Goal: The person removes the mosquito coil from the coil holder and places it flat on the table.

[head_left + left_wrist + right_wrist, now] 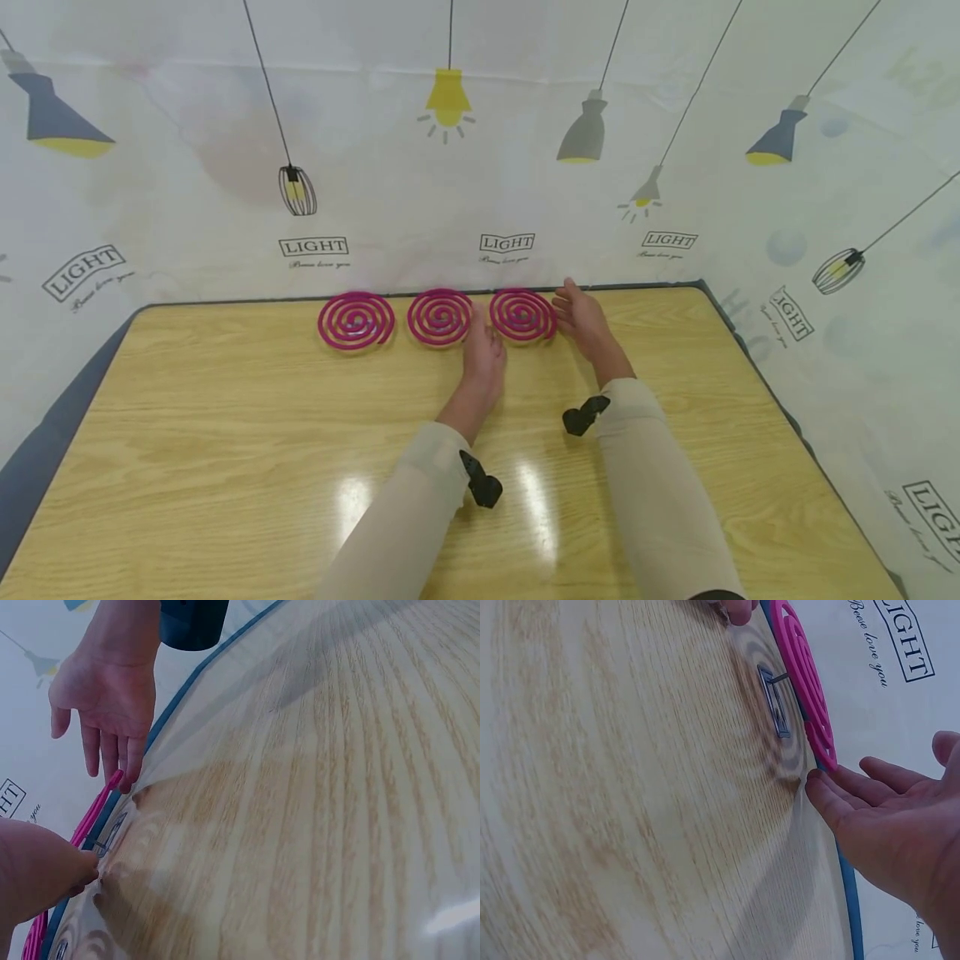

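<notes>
Three magenta mosquito coils stand in a row along the table's far edge: a left coil [356, 321], a middle coil [441, 317] and a right coil [522, 315]. In the right wrist view, the right coil [808, 675] is raised off the table on a small metal stand [774, 705]. My left hand [483, 354] is between the middle and right coils, its fingers partly hidden. On the other side, my right hand [583, 323] holds its extended fingers at the right coil's outer edge; in the right wrist view the fingertips [814, 776] touch or nearly touch its rim.
The wood-grain table [247, 442] ends in a dark edge against a white wall covering [390, 208] printed with lamps and "LIGHT" labels. A black wrist camera [483, 483] sits on the left sleeve, another camera [585, 415] on the right sleeve.
</notes>
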`<state>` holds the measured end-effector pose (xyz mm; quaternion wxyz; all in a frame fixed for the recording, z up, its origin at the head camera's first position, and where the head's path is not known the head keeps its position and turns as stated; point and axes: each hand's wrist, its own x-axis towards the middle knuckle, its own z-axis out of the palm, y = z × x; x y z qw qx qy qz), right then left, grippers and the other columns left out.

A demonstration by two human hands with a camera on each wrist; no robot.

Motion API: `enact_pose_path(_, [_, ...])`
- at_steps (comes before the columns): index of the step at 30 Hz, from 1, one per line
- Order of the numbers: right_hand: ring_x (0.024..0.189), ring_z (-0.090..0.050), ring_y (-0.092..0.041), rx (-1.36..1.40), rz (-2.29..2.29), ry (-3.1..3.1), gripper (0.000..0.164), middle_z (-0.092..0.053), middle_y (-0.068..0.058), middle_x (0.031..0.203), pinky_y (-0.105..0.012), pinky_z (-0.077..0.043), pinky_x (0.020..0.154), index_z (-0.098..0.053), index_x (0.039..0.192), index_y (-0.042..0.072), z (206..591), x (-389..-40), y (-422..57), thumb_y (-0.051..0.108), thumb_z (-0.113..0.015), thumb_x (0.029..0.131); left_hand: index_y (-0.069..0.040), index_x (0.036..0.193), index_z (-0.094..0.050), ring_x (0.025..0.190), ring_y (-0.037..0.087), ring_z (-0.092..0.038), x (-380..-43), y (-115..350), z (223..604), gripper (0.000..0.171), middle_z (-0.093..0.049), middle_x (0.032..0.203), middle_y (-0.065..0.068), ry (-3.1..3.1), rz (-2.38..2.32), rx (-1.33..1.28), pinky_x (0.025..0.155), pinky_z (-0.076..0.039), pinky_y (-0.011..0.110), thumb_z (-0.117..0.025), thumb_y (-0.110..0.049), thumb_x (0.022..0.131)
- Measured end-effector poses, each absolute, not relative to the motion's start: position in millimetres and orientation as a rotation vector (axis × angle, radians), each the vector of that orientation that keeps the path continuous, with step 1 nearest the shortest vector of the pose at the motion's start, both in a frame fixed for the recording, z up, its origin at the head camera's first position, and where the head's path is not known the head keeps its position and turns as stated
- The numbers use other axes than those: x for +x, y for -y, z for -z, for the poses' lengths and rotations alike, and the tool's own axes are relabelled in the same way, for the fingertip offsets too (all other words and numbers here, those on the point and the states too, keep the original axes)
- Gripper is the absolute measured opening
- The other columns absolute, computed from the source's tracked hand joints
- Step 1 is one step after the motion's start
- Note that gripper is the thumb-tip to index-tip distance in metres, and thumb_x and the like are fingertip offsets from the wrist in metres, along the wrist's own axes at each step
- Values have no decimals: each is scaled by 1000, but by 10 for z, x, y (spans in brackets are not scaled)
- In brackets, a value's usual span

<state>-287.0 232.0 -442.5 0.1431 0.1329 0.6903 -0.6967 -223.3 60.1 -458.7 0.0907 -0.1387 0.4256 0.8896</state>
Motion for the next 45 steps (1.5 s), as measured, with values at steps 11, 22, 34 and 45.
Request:
enact_pose_path(11, [142, -35, -27, 418, 1995, -1979, 64, -33, -18, 155, -36, -32, 116, -29, 151, 0, 4402, -2910, -2287, 46, -28, 106, -1, 155, -7, 149, 35, -13, -2229, -604, 4594, 82, -9, 161, 24, -1196, -2661, -350, 122, -14, 42, -29, -58, 101])
enact_pose_path(22, [141, -38, -27, 386, 2007, -1995, 64, -35, -18, 154, -35, -34, 115, -31, 150, 0, 4417, -2896, -2287, 46, -28, 106, -4, 156, -7, 148, 36, -13, -2271, -598, 4616, 80, -6, 161, 24, -1165, -2659, -394, 122, -14, 43, -34, -56, 101])
enact_pose_path(34, [141, -36, -30, 325, 2092, -1956, 65, -34, -22, 153, -36, -32, 116, -30, 149, -5, 4392, -2869, -2303, 44, -30, 106, 3, 154, -10, 148, 37, -12, -2255, -599, 4600, 84, -9, 160, 26, -1129, -2686, -378, 122, -13, 43, -35, -56, 101])
enact_pose_path(45, [141, -36, -30, 307, 2131, -1963, 67, -34, -23, 153, -35, -33, 116, -28, 148, -7, 4362, -2846, -2350, 45, -28, 106, 8, 152, -11, 148, 38, -12, -2222, -622, 4516, 82, -10, 159, 29, -1107, -2708, -327, 122, -12, 44, -31, -54, 102])
